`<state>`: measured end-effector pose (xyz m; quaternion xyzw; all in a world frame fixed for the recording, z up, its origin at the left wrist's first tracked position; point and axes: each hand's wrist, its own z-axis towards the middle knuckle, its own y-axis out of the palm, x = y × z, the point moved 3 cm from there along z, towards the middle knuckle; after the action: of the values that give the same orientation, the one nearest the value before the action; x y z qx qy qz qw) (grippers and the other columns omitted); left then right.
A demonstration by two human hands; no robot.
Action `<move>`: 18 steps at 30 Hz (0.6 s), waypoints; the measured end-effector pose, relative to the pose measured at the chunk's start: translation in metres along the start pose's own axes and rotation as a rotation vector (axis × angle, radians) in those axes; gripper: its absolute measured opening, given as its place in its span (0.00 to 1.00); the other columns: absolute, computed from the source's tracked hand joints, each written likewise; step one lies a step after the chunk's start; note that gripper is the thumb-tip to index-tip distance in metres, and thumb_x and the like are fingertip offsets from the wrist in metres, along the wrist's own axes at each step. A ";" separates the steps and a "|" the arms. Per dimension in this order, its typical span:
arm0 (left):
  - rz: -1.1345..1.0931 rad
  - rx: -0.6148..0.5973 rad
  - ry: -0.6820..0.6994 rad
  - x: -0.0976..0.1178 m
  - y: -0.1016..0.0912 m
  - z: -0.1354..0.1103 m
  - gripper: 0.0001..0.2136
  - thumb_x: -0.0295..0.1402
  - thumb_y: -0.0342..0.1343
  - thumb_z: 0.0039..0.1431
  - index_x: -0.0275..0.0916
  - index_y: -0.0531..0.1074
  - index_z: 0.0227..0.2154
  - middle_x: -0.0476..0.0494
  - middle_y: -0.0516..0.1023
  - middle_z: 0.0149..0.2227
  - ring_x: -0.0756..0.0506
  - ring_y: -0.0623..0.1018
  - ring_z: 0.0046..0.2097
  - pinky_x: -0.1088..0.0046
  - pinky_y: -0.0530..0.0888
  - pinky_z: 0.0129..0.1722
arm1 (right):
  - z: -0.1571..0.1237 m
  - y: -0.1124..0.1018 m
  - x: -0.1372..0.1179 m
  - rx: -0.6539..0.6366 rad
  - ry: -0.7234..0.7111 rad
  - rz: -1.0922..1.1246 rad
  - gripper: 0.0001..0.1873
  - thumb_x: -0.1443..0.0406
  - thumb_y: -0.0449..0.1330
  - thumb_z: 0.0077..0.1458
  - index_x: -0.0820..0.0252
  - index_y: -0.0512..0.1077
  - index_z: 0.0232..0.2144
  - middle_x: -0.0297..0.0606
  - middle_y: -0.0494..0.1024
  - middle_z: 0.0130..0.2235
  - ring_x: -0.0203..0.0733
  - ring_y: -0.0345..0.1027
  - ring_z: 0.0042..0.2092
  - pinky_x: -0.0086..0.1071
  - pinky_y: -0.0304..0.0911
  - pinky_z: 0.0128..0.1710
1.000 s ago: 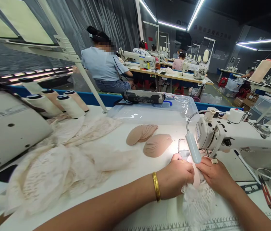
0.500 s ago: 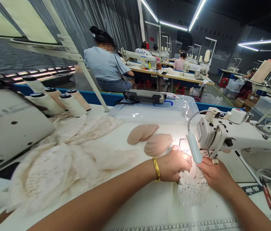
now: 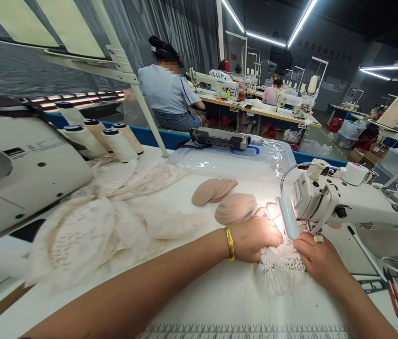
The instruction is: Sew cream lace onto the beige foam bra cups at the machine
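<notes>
My left hand point(image 3: 255, 236), with a gold bangle at the wrist, is closed on a piece of white lace fabric point(image 3: 279, 274) under the sewing machine point(image 3: 321, 193). At the fabric's right edge my right hand point(image 3: 321, 256) is closed too, fingertips pinching it beside the presser foot. The lace hangs in gathered folds toward me, lying on the white table. A bright lamp point(image 3: 288, 217) lights this spot, and glare, the lamp and my fingers hide the needle area. Just beyond my left hand lie two fanned stacks of beige pads, a near stack point(image 3: 234, 208) and a far stack point(image 3: 213, 190).
Sheer lace pieces point(image 3: 89, 230) spread across the left, near thread cones point(image 3: 119, 145) and another machine point(image 3: 22, 174). A clear plastic box point(image 3: 227, 162) sits behind. Red-handled snips point(image 3: 396, 296) lie right; a ruler strip point(image 3: 248, 331) lines the front. A co-worker point(image 3: 169, 89) sits ahead.
The view has swung slightly left. A pale pink piece seen between my hands is now mostly covered by lace, and the lace bunches closer between them. Both hands stay by the needle area.
</notes>
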<state>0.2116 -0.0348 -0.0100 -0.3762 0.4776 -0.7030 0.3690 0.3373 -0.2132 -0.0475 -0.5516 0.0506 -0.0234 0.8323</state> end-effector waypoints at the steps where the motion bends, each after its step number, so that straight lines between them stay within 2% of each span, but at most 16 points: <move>1: 0.010 0.004 -0.008 -0.002 0.000 0.000 0.11 0.19 0.55 0.34 0.39 0.65 0.23 0.49 0.78 0.29 0.42 0.75 0.35 0.61 0.60 0.43 | 0.000 -0.001 0.001 -0.006 0.013 0.001 0.16 0.73 0.49 0.63 0.53 0.75 0.36 0.38 0.79 0.37 0.44 0.70 0.39 0.32 0.63 0.38; 4: 0.017 0.017 -0.043 -0.008 0.001 0.001 0.08 0.21 0.55 0.38 0.39 0.66 0.23 0.48 0.78 0.28 0.43 0.74 0.34 0.60 0.60 0.45 | 0.001 -0.004 0.004 -0.004 0.025 0.015 0.17 0.73 0.48 0.63 0.54 0.75 0.41 0.41 0.80 0.41 0.46 0.70 0.40 0.36 0.66 0.39; 9: -0.016 0.019 -0.085 -0.012 0.000 0.004 0.08 0.21 0.55 0.41 0.40 0.71 0.25 0.47 0.80 0.31 0.43 0.75 0.35 0.60 0.59 0.49 | 0.005 -0.010 0.007 0.164 0.044 0.035 0.17 0.69 0.49 0.66 0.55 0.77 0.45 0.45 0.81 0.40 0.53 0.73 0.45 0.43 0.70 0.42; 12: -0.023 0.028 -0.077 -0.011 0.000 0.004 0.09 0.20 0.56 0.41 0.39 0.72 0.26 0.48 0.81 0.32 0.44 0.76 0.36 0.60 0.59 0.50 | 0.007 -0.011 0.007 0.191 0.042 0.067 0.16 0.69 0.50 0.67 0.56 0.76 0.47 0.44 0.82 0.41 0.53 0.75 0.45 0.44 0.71 0.43; 15: -0.013 0.005 -0.082 -0.011 0.001 0.002 0.10 0.20 0.57 0.42 0.39 0.72 0.27 0.49 0.82 0.34 0.45 0.76 0.36 0.60 0.60 0.51 | 0.007 -0.012 0.006 0.224 0.022 0.105 0.15 0.69 0.50 0.67 0.56 0.74 0.49 0.42 0.82 0.42 0.50 0.75 0.45 0.42 0.72 0.43; 18: -0.006 -0.045 -0.107 -0.011 0.000 -0.001 0.12 0.19 0.57 0.43 0.41 0.74 0.31 0.51 0.82 0.36 0.45 0.77 0.38 0.60 0.60 0.51 | 0.006 -0.018 0.002 0.279 -0.021 0.118 0.14 0.71 0.51 0.66 0.56 0.72 0.48 0.40 0.81 0.39 0.47 0.75 0.41 0.38 0.71 0.38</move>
<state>0.2156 -0.0246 -0.0118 -0.4228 0.4717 -0.6721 0.3835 0.3406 -0.2153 -0.0290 -0.4266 0.0706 0.0247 0.9013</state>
